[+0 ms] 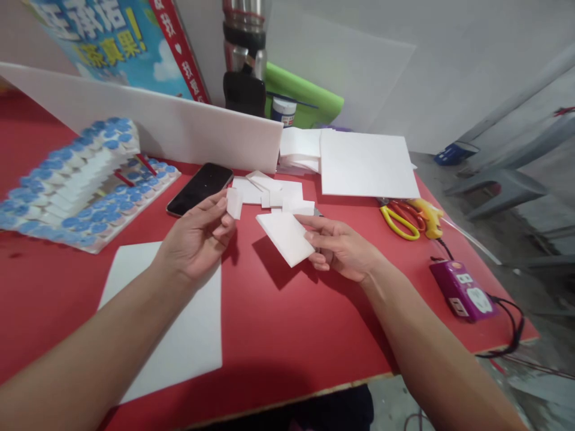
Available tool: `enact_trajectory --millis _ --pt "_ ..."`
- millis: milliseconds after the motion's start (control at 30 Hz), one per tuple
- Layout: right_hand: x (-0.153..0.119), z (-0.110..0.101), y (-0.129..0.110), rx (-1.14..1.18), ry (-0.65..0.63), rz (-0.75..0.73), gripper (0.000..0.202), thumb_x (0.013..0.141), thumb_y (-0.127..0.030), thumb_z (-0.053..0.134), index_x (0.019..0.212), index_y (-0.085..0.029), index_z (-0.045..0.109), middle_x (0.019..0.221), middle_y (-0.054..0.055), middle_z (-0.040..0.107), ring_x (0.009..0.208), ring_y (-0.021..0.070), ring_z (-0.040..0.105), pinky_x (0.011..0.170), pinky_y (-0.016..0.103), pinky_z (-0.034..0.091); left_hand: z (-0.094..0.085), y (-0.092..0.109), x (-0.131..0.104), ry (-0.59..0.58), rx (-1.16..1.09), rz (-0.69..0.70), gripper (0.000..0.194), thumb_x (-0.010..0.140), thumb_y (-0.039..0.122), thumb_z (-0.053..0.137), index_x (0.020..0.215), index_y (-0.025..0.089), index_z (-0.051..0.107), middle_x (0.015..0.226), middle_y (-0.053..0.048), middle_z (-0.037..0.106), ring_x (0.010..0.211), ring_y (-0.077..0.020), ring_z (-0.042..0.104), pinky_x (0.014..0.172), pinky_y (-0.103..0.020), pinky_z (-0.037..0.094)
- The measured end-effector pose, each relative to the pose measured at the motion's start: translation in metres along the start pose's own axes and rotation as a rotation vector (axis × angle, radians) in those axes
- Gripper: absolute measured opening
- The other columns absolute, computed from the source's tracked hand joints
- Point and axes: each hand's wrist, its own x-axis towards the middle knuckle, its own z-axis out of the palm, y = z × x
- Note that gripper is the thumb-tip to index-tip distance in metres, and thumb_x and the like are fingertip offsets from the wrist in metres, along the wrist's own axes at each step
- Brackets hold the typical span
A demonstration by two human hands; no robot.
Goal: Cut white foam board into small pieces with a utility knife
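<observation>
Between the thumb and fingers of my left hand (200, 236) is a small white foam board piece (234, 203). My right hand (335, 244) pinches a larger white foam board square (286, 238), tilted above the red table (269, 335). The two pieces are apart. Just beyond them lies a loose pile of white board pieces (281, 193). A black phone (200, 188) rests behind my left hand, and a large white sheet (179, 341) lies partly under my left forearm.
At left stands a stair-like model (90, 185) with blue-and-white pieces. A long white board (179, 131) stands behind. On the right are a stack of white boards (366, 164), yellow-handled scissors (399, 220), a yellow glue gun (429, 218) and a purple corded box (465, 290).
</observation>
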Motion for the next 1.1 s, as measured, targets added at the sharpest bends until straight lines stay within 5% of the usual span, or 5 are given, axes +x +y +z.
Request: enact_trajectory --millis 133,333,500,733,1100 --pt "0.000 0.000 0.004 -0.259 0.063 -0.128 0.060 0.097 -0.024 0.070 0.156 -0.022 0.055 0.082 -0.001 0.066 0.055 0.0108 0.056 0.054 0.029 0.048 -0.004 -0.007 -0.001 -0.050 0.251 0.098 0.010 0.079 0.005 0.082 0.085 0.013 0.078 0.067 -0.001 0.065 0.052 -0.0061 0.055 0.043 -0.011 0.043" --pt "-0.009 0.014 0.004 -0.765 0.061 -0.007 0.070 0.102 -0.023 0.059 0.168 -0.028 0.034 0.072 -0.004 0.065 0.056 0.0185 0.068 0.057 0.033 0.054 -0.007 -0.017 -0.007 -0.136 0.621 0.166 0.010 0.081 0.017 0.085 0.090 0.016 0.080 0.056 0.000 0.062 0.046 -0.0077 0.051 0.047 -0.017 0.046" --pt "-0.020 0.021 -0.006 -1.468 0.253 -0.126 0.046 0.102 -0.052 0.065 0.132 -0.018 0.070 0.079 0.008 0.071 0.071 0.0269 0.066 0.061 0.036 0.044 -0.003 -0.009 -0.002 -0.045 0.366 0.204 0.014 0.075 0.013 0.086 0.088 0.015 0.080 0.067 -0.002 0.067 0.051 -0.0084 0.057 0.042 -0.016 0.041" --pt "-0.017 0.019 0.003 -1.457 0.062 -0.617 0.061 0.093 -0.043 0.082 0.148 -0.026 0.062 0.138 0.013 0.069 0.129 0.0348 0.062 0.110 0.055 0.050 0.002 0.004 0.004 0.097 0.209 0.258 0.012 0.077 0.005 0.081 0.077 0.017 0.078 0.065 0.001 0.064 0.050 -0.0069 0.052 0.039 -0.016 0.037" --pt "-0.009 0.015 0.007 -1.511 -0.090 -0.497 0.066 0.093 -0.040 0.082 0.150 -0.018 0.057 0.144 0.017 0.060 0.135 0.0340 0.056 0.114 0.053 0.051 -0.003 -0.011 -0.009 -0.171 0.708 0.246 0.009 0.082 0.023 0.083 0.089 0.018 0.082 0.057 -0.001 0.065 0.046 -0.0104 0.055 0.046 -0.020 0.047"
